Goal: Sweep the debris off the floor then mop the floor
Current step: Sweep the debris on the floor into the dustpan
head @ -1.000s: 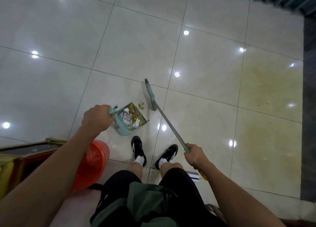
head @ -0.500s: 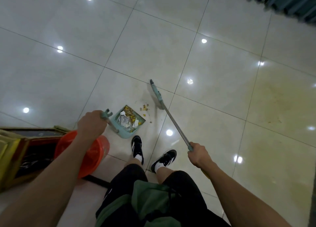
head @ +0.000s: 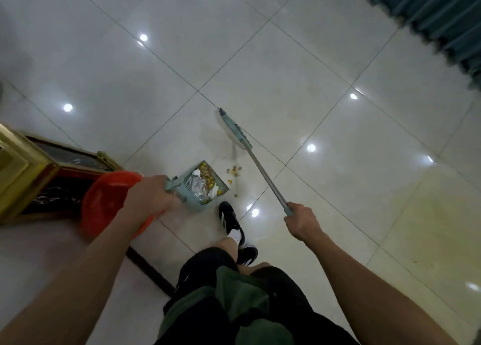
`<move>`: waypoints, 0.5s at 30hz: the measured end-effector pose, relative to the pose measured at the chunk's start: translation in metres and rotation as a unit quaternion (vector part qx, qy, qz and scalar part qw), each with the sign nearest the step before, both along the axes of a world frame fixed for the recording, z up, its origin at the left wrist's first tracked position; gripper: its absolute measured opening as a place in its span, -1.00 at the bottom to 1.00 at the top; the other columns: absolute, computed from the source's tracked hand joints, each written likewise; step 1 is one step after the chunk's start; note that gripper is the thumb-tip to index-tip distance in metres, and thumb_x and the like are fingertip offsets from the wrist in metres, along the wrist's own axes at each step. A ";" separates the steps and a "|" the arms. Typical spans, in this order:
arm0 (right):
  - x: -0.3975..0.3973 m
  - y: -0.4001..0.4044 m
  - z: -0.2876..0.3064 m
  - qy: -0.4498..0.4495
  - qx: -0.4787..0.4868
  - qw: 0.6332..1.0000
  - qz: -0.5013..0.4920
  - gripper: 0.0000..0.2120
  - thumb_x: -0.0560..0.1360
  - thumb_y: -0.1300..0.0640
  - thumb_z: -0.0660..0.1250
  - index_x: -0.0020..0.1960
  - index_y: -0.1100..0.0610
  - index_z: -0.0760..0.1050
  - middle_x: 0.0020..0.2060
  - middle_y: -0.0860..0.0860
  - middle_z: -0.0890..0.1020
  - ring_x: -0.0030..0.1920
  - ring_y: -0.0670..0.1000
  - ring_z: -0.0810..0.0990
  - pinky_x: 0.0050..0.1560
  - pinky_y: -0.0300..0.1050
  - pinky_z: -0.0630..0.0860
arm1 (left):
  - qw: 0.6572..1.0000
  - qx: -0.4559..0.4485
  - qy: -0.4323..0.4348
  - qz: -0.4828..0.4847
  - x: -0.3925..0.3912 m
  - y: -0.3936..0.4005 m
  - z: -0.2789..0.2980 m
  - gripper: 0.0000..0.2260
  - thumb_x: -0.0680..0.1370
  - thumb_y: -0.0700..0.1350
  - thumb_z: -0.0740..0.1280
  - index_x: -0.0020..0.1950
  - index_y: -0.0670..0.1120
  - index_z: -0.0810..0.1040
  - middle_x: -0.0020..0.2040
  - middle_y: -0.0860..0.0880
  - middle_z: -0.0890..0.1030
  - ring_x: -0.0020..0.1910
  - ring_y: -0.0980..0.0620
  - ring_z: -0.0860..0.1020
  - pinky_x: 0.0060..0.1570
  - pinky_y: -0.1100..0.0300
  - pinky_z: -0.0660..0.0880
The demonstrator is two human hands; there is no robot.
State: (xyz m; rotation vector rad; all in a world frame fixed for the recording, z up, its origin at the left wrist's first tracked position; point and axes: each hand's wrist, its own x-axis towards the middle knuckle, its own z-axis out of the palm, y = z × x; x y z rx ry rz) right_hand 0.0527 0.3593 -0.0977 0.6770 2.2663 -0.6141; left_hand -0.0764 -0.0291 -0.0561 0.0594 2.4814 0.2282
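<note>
Glossy pale tile floor (head: 299,71) spreads under me, crossed by dark grout lines and dotted with reflected ceiling lights; a teal curtain (head: 442,14) runs along the far right edge. At my left I see a gilt-framed piece of furniture (head: 28,178) with a red bucket (head: 104,201) just beside it.

My left hand (head: 148,199) has its grip curled round the handle of the pale green dustpan (head: 197,191), whose mouth faces away from me and to the right. The pan sits low at the floor, just ahead of my forward black shoe (head: 230,219), and already holds crumpled foil, white paper scraps and yellowish bits.

My right hand (head: 302,222) grips the metal handle of the broom (head: 260,170), fingers wrapped tight at its near end. The handle slants up and away to the left, and the green broom head (head: 235,128) lies on the floor beyond the pan, apart from it.

A small scatter of debris (head: 234,171) remains on the tile between the pan's mouth and the broom handle, near the pan's open edge.
</note>
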 end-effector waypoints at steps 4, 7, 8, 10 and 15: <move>-0.038 0.009 0.007 0.000 0.005 0.999 0.039 -0.66 0.52 0.19 0.24 0.29 0.13 0.51 -0.14 0.05 0.52 -0.19 0.10 0.58 -0.16 0.01 0.64 | 0.994 0.058 -0.069 0.061 0.011 0.001 0.004 -0.82 0.46 0.12 0.38 -0.18 0.06 0.48 -0.12 -0.03 0.65 -0.13 -0.09 0.62 -0.14 0.11 0.52; -0.066 0.011 0.016 0.003 -0.010 0.998 0.058 -0.63 0.51 0.21 0.24 0.31 0.13 0.51 -0.09 0.06 0.54 -0.17 0.12 0.60 -0.17 0.06 0.66 | 0.994 0.043 -0.054 0.088 0.025 0.001 0.001 -0.85 0.54 0.08 0.39 -0.01 0.02 0.61 -0.05 -0.08 0.69 -0.07 -0.15 0.64 -0.14 0.10 0.50; -0.076 0.013 0.018 0.004 -0.012 0.998 0.068 -0.64 0.51 0.22 0.24 0.29 0.14 0.52 -0.09 0.07 0.56 -0.17 0.12 0.61 -0.16 0.08 0.66 | 0.993 0.039 -0.049 0.105 0.030 0.000 0.000 -0.81 0.54 0.09 0.38 0.05 0.02 0.64 -0.03 -0.09 0.69 -0.04 -0.17 0.65 -0.08 0.05 0.55; -0.097 0.018 0.021 0.003 -0.009 0.995 0.099 -0.69 0.50 0.23 0.24 0.22 0.15 0.55 -0.09 0.10 0.59 -0.18 0.14 0.62 -0.17 0.10 0.66 | 0.988 0.041 -0.052 0.142 0.043 -0.002 -0.004 -0.78 0.54 0.07 0.38 0.11 0.03 0.66 -0.03 -0.09 0.70 -0.01 -0.18 0.66 -0.03 0.01 0.58; -0.147 0.041 0.018 -0.007 -0.004 0.979 0.203 -0.83 0.48 0.26 0.22 0.00 0.16 0.55 -0.17 0.10 0.60 -0.24 0.13 0.61 -0.22 0.09 0.66 | 0.968 0.054 -0.010 0.247 0.084 0.018 -0.013 -0.77 0.53 0.06 0.40 0.17 0.13 0.67 -0.15 0.03 0.66 -0.19 -0.02 0.59 -0.26 0.15 0.42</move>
